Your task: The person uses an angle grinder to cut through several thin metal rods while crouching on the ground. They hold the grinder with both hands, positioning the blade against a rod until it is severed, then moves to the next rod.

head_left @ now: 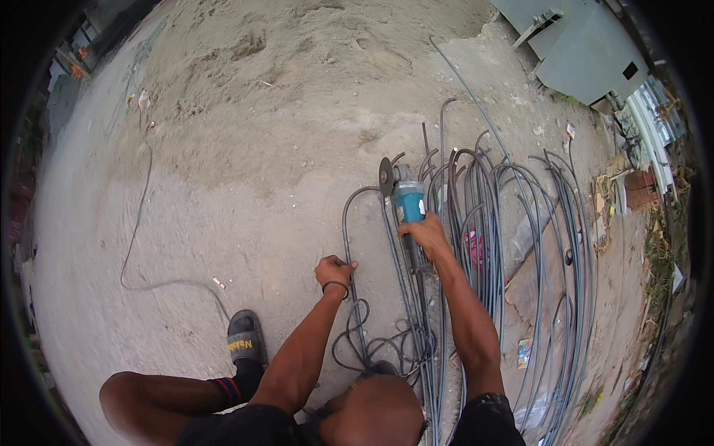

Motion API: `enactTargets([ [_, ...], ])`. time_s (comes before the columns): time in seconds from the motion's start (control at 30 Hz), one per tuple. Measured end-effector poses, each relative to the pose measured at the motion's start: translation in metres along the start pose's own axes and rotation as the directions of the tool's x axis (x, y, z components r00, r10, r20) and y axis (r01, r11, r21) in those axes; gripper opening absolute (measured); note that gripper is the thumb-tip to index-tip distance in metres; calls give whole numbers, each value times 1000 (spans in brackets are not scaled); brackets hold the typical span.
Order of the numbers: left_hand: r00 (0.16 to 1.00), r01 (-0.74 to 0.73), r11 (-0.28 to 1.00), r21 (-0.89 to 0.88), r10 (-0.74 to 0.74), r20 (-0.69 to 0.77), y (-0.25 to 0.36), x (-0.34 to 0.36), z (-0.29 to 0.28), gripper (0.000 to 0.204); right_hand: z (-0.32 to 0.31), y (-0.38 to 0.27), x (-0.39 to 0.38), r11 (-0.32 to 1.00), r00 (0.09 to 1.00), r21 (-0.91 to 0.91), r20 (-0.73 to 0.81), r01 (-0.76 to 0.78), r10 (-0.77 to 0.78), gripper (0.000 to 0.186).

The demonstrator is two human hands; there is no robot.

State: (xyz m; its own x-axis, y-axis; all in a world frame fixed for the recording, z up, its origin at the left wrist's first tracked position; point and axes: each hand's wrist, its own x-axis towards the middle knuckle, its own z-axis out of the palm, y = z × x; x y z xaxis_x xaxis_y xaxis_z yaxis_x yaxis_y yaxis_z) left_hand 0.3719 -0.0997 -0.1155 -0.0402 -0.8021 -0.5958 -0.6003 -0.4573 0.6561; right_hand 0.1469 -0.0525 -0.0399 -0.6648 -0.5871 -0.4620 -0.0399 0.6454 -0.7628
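My right hand (pixel 427 235) is closed round the body of a teal and black angle grinder (pixel 410 201). The grinder's dark cutting disc (pixel 386 177) points away from me, beside the bent ends of the bars. To the left, my left hand (pixel 334 270) is closed on a thin steel rod (pixel 345 223) whose far end curves over to the right. The rod's near part runs down toward my legs. Whether the disc touches any bar, I cannot tell. A black cord (pixel 372 344) lies in loops between my arms.
Many long steel bars (pixel 487 245), several bent into hooks, lie on my right. A grey metal box (pixel 595 59) stands at the far right. Another cable (pixel 134 238) crosses the dusty ground on the left, reaching my sandal (pixel 245 332). Flat board (pixel 537 297) lies under some bars.
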Motion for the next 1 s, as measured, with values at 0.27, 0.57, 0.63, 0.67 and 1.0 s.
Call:
enactTargets([
  [0.27, 999, -35, 999, 4, 35, 13, -10, 5, 4, 30, 25, -3, 36, 993, 999, -113, 21, -24, 26, 34],
  [0.57, 984, -171, 984, 49, 173, -38, -31, 19, 15, 29, 35, -18, 31, 980, 994, -182, 59, -82, 94, 37],
  [0.63, 984, -169, 984, 50, 172, -43, -32, 19, 16, 29, 37, -19, 31, 974, 994, -210, 43, -90, 101, 38],
  [0.67, 984, -172, 984, 51, 174, -43, -31, 19, 17, 29, 36, -15, 33, 973, 994, -214, 40, -91, 102, 38],
  [1.0, 989, -141, 988, 59, 144, -43, -32, 19, 13, 29, 48, -8, 39, 975, 995, -214, 69, -55, 71, 39],
])
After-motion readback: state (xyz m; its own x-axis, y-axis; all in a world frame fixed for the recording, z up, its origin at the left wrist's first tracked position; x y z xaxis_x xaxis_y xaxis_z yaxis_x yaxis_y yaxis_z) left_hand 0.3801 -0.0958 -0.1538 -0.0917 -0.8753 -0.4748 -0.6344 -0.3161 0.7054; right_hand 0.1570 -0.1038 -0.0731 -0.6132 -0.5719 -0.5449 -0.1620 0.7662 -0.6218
